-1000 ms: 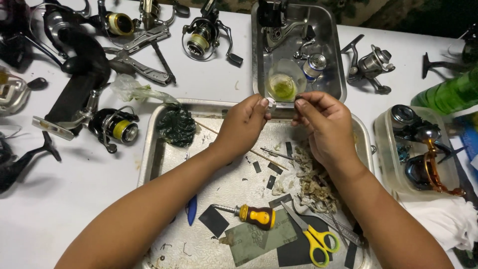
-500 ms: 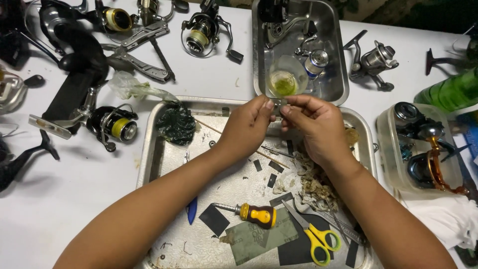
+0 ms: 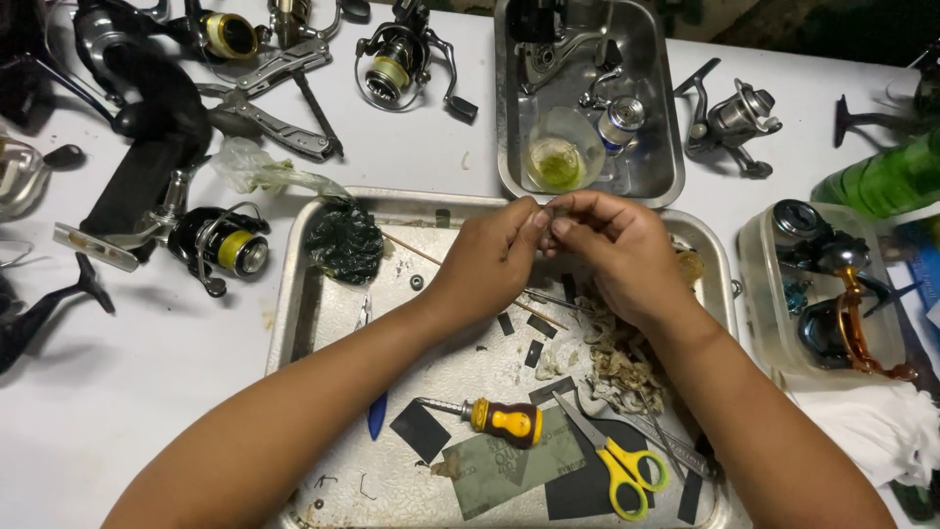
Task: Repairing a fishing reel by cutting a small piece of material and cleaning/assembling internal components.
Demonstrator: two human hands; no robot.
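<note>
A small part [image 3: 544, 210], too small to identify, is pinched between the fingertips of the left hand [image 3: 490, 264] and right hand [image 3: 612, 257], both narrowly closed on it, above the far rim of the large metal tray [image 3: 294, 294]. Judged light, rigid and easily dropped; a fingertip pinch at its ends suits it. Just beyond the fingers stands a small cup of yellow-green liquid [image 3: 560, 157] in a second tray [image 3: 666, 176]. Below the right palm lie crumpled paper scraps [image 3: 617, 367]; nearer the wrists, a yellow-handled screwdriver [image 3: 499, 419] and yellow scissors [image 3: 617, 460]. Left of the fingers, a dark rag [image 3: 345, 243]. Fishing reels [image 3: 220, 245] surround the trays.
</note>
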